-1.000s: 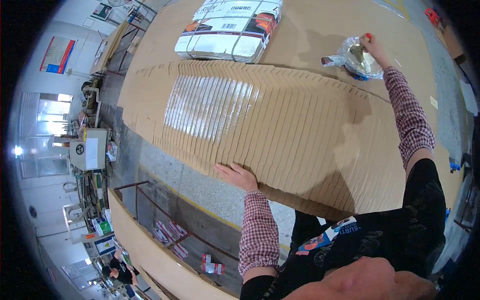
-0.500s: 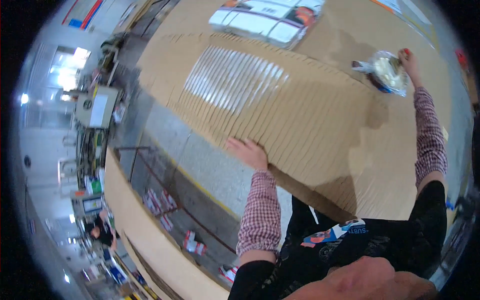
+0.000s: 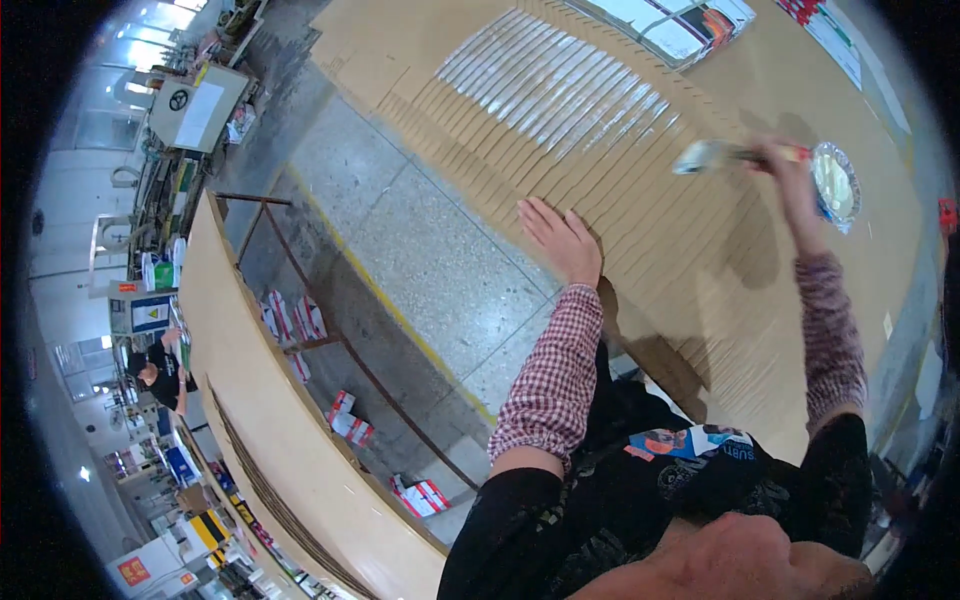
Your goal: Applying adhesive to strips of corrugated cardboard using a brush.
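My left hand (image 3: 562,240) lies flat, fingers stretched, on the near left edge of a row of overlapping brown cardboard sheets (image 3: 655,235). A wet, shiny band (image 3: 545,80) crosses the sheets' stepped edges toward the far end. In my right hand (image 3: 785,168) is a flat brush (image 3: 705,156), its handle gripped and its pale bristles pointing left above the cardboard. Motion blurs the brush and that hand slightly. Just right of the hand sits a plastic-lined bowl (image 3: 855,178) holding white paste (image 3: 829,182).
A wrapped white packet (image 3: 690,32) lies at the far side, with printed sheets (image 3: 825,40) to its right. On the left stands a long board-topped table (image 3: 235,340) with a metal frame. Red-and-white bundles (image 3: 348,420) lie beneath it. Another person (image 3: 160,372) stands farther left.
My right hand has lifted the brush out of the bowl and swung it left over the cardboard. My left hand still rests on the sheets' edge. The whole view has shifted.
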The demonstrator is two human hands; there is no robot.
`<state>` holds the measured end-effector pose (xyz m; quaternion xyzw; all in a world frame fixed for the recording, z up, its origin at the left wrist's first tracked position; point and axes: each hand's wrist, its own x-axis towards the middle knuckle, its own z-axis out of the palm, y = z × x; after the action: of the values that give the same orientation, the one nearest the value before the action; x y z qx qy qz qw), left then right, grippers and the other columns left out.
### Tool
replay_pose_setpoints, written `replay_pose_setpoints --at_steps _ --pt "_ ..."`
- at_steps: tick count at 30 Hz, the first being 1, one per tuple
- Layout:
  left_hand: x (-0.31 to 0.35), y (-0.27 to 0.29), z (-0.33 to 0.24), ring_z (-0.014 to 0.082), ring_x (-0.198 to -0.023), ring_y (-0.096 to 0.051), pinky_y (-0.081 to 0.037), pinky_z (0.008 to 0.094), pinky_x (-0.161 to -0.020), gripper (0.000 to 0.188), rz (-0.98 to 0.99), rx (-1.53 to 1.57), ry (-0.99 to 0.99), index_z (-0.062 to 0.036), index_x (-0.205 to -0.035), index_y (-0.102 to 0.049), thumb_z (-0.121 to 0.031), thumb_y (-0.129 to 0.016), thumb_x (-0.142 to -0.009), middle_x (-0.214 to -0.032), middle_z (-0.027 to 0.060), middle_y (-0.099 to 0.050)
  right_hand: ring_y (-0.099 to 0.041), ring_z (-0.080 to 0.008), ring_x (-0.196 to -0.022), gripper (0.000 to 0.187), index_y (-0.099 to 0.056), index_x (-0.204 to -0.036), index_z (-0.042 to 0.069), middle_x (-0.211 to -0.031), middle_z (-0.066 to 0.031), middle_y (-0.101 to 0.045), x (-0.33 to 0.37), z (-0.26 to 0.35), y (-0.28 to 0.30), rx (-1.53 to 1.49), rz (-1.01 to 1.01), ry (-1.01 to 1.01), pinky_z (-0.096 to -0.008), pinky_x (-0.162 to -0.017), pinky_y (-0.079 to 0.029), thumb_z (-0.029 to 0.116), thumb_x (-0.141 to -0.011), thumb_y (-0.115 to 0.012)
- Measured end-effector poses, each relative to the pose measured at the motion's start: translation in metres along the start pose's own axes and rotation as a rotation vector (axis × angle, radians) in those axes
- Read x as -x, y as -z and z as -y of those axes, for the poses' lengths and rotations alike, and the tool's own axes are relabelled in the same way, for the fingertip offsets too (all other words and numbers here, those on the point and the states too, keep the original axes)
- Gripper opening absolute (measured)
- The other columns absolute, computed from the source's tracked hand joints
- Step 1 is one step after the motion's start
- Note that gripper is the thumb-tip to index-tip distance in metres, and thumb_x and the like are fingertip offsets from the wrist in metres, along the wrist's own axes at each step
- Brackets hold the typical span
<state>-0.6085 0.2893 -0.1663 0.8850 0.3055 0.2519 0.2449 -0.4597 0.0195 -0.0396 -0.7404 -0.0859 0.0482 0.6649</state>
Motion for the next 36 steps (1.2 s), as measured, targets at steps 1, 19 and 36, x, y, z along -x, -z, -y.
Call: replay_pose_setpoints --at_steps 1,19,36 --pt "-0.002 0.003 0.008 0.0353 -0.134 -0.01 -0.008 0.0439 -0.109 0.057 -0.01 -0.005 0.019 0.0067 -0.136 -0.017 -0.027 -0.033 -0.092 -0.144 0.0234 -0.012 -0.06 -0.0103 -0.069 0.019 -0.062 -0.092 0.0 -0.078 -0.0036 -0.063 0.0 0.012 -0.05 0.049 0.111 0.08 -0.0222 -0.06 -0.049 0.017 -0.088 -0.056" --pt "0.002 -0.005 -0.011 0.0354 -0.133 -0.014 -0.009 0.046 -0.108 0.06 0.004 0.043 0.011 0.0075 -0.135 -0.019 -0.022 -0.039 -0.087 -0.143 0.0238 -0.015 -0.052 -0.005 -0.056 0.025 -0.062 -0.075 0.002 -0.061 0.0011 -0.057 -0.006 0.041 -0.067 0.384 0.148 0.192 -0.0214 -0.051 -0.039 0.025 -0.083 -0.06" --pt "0.001 -0.008 -0.011 0.0352 -0.133 -0.014 -0.009 0.046 -0.108 0.06 0.024 0.103 0.033 0.0069 -0.135 -0.02 -0.02 -0.041 -0.086 -0.143 0.0242 -0.014 -0.048 -0.0057 -0.051 0.029 -0.06 -0.07 0.002 -0.057 0.0016 -0.054 -0.036 0.037 -0.116 0.297 0.182 0.191 -0.0217 -0.047 -0.036 0.028 -0.083 -0.061"
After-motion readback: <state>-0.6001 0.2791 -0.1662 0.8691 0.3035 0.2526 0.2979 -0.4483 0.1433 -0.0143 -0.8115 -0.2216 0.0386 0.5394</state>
